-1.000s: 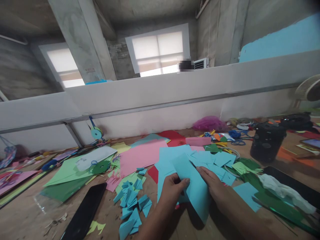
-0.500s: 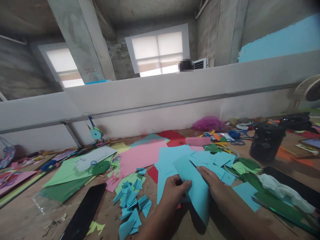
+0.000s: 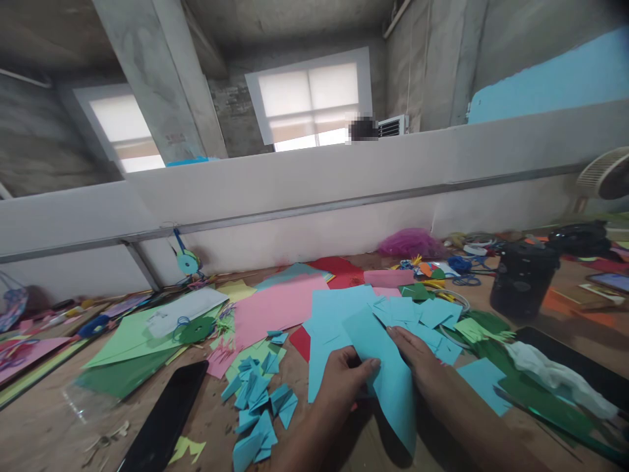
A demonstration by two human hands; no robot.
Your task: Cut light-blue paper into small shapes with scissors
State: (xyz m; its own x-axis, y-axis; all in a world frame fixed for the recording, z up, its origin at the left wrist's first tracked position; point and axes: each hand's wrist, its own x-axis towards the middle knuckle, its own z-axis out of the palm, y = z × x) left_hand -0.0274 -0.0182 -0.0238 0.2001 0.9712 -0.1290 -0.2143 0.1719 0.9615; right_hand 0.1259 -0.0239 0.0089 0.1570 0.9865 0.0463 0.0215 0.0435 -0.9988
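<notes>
A light blue paper sheet (image 3: 388, 373) is folded lengthwise between both hands over the wooden table (image 3: 54, 432). My left hand (image 3: 344, 379) pinches its left edge, thumb on top. My right hand (image 3: 417, 357) presses fingers down along the fold on the sheet's right side. More light blue sheets (image 3: 339, 308) lie just behind. A pile of small folded blue pieces (image 3: 258, 406) sits to the left of my left hand.
A black phone (image 3: 164, 419) lies at the lower left. Pink (image 3: 275, 305) and green (image 3: 130, 341) sheets spread across the table. A black jar (image 3: 523, 278) stands at the right, a white cloth (image 3: 555, 377) near it. A grey partition wall (image 3: 314, 183) runs behind.
The blue sheet has folded narrower and its lower tip dropped a little toward me. My left thumb slid slightly right along the edge.
</notes>
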